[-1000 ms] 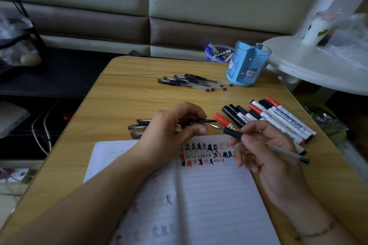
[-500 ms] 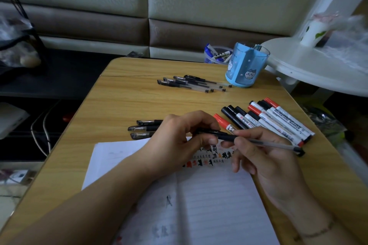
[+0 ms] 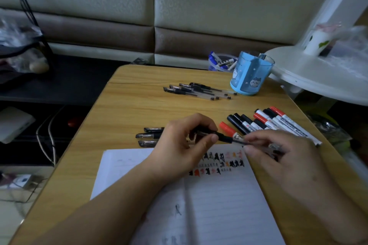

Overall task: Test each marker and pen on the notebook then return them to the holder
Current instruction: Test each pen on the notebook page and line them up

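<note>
Both hands meet over the top of the open notebook [image 3: 219, 201] on a black gel pen [image 3: 225, 137]. My left hand [image 3: 185, 145] pinches the pen's cap end. My right hand [image 3: 278, 157] grips its clear barrel. Black and red test scribbles [image 3: 219, 162] fill the notebook's upper lines. A row of red- and black-capped whiteboard markers [image 3: 264, 123] lies to the right. Three capped pens [image 3: 148, 136] lie left of my left hand. Several more black pens [image 3: 195, 90] lie near the table's far edge, beside the blue pen holder [image 3: 249, 77].
The wooden table [image 3: 129, 109] ends at the far side against a padded sofa back. A white round side table [image 3: 318, 73] with a cup stands at the right. A small tub with blue markers [image 3: 219, 62] sits behind the holder. Dark shelving and cables lie left.
The cap in my left hand and the pen in my right hand came together; the tip that was bare a second ago is now covered.
</note>
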The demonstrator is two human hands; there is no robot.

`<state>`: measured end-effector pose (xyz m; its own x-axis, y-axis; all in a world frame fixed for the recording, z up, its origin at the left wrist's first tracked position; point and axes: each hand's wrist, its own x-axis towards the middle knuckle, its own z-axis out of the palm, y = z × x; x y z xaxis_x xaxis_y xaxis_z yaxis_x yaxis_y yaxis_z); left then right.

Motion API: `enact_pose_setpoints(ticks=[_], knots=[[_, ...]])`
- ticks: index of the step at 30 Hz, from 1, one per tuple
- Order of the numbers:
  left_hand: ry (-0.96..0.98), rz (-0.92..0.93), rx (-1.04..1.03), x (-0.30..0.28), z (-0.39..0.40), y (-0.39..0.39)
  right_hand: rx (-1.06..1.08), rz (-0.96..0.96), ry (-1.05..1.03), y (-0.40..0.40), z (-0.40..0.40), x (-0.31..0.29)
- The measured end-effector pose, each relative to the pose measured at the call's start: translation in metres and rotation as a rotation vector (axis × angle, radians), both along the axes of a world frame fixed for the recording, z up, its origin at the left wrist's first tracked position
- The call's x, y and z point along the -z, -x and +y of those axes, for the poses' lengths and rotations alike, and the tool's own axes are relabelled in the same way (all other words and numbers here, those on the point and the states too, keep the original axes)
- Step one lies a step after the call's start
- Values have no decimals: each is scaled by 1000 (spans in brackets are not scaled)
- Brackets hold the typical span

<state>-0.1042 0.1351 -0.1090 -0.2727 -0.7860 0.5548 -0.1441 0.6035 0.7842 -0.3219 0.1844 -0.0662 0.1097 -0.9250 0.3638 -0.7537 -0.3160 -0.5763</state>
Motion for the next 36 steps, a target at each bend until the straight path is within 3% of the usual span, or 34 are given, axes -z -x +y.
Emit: enact_pose_setpoints(ticks=[2,6,8,13,18,21,23,27,29,32,36], knots=[[-17,24,-34,-1,1,0,7,209,39,-5,-9,-9],[129,106,-466,-1,-5,-4,125,218,-98,-14,-58,-31],[105,196,-530,-1,-8,-6,141,257,-160,-27,-85,-29],[38,238,-548,5,-15,-9,-40,312,-278,-84,-108,-1],[12,231,-536,4,-14,-8,-159,385,-360,-90,-107,3],[-10,237,-524,4,-14,-8,-6,286,-248,-75,-130,-3],[-17,239,-518,5,-14,-8,165,363,-168,-61,-154,-7],[-40,233,-520,5,-14,-8,318,982,-214,-43,-186,-10],[-49,225,-523,5,-14,-7,303,1139,-209,-37,-196,-6],[-45,218,-517,5,-13,-7,297,1142,-175,-30,-204,1],[-37,185,-520,6,-13,-8,343,1005,-101,-22,-205,4]])
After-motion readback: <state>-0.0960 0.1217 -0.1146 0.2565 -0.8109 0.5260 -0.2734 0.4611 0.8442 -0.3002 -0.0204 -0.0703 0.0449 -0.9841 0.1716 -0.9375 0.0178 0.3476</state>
